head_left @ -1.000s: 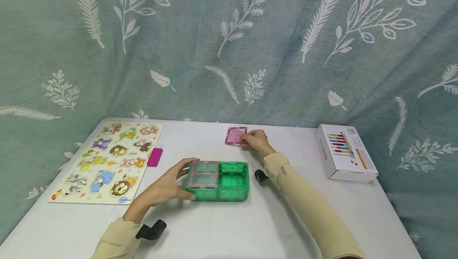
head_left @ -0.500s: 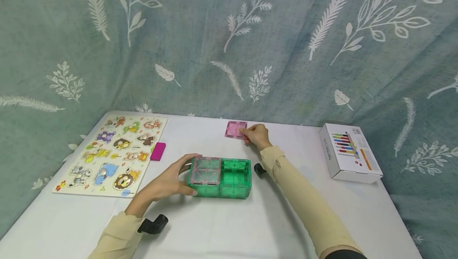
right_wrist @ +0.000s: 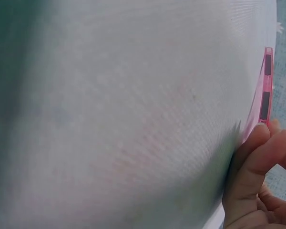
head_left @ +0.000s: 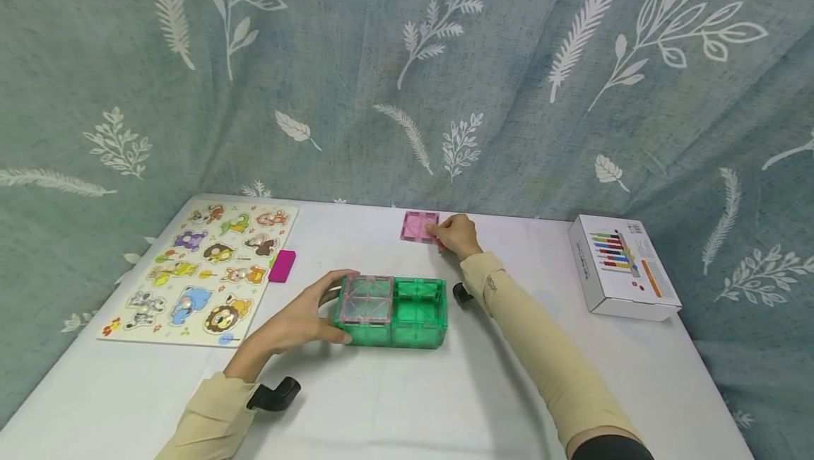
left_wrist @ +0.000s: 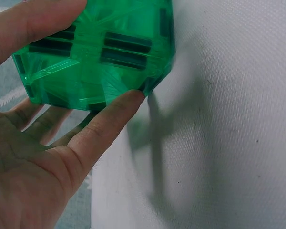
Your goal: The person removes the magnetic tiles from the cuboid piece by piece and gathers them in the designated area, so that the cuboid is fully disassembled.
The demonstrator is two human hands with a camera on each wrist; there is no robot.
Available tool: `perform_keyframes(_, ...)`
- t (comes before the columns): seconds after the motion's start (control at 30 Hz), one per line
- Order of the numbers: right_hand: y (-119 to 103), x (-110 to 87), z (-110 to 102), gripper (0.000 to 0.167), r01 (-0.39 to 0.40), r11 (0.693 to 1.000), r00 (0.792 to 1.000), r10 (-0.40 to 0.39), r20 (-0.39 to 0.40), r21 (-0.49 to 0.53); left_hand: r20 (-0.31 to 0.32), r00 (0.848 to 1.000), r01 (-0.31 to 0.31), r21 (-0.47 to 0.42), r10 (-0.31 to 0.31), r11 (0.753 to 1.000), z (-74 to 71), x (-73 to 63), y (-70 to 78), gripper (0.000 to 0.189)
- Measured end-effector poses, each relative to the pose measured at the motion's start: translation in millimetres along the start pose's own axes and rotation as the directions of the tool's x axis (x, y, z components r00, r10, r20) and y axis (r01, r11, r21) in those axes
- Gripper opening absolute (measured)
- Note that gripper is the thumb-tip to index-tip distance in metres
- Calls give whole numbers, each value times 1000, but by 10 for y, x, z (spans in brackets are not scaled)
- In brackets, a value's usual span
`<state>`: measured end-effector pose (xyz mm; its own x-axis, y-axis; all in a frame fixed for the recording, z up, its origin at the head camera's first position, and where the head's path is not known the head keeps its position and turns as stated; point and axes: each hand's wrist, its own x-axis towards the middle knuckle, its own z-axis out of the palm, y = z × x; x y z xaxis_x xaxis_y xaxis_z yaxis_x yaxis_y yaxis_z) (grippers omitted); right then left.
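Note:
A green see-through box of magnetic tiles (head_left: pixel 419 336) stands on the white table, split into two square compartments. A clear pink tile (head_left: pixel 367 299) covers its left compartment; the right one is uncovered on top. My left hand (head_left: pixel 302 319) grips the box's left end, thumb at the front and fingers round the back; the left wrist view shows the green end wall (left_wrist: pixel 86 62) between thumb and fingers. Behind the box, my right hand (head_left: pixel 458 234) pinches another pink magnetic tile (head_left: pixel 416 227) by its right-hand side. Its magnet-lined edge (right_wrist: pixel 267 90) shows in the right wrist view.
An animal puzzle board (head_left: pixel 197 276) lies at the left, with a magenta block (head_left: pixel 282 266) at its right edge. On the right rests a white box (head_left: pixel 626 267) with a colourful toy picture. A leaf-patterned green curtain (head_left: pixel 356 78) hangs behind the table.
The head view has shifted slightly. Both hands keep their places, the left on the green box and the right on the pink tile, which now looks flatter to the table.

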<state>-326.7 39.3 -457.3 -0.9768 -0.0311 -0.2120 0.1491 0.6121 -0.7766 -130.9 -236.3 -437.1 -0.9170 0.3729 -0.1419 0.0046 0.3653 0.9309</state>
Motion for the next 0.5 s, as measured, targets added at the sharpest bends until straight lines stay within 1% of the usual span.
perform_keyframes(0.13,9,6,0,31,-14,1000,1000,14,-2,6,2,1000,-9,-9,9,1000,10,9,-4,101)
perform_keyframes(0.23,24,23,6,29,-18,1000,1000,18,-5,11,3,1000,1,-23,-1,1000,20,15,2,102)
perform_keyframes(0.33,33,23,14,27,-11,1000,1000,12,-11,25,4,1000,6,-18,-6,1000,19,10,7,101)
perform_keyframes(0.43,13,-16,2,27,16,1000,1000,-15,-16,10,-1,1000,11,-10,-11,1000,14,1,8,101)
perform_keyframes(0.5,-8,-62,-23,28,49,998,998,-51,-35,-44,-3,1000,14,-7,-14,1000,11,-8,10,100)
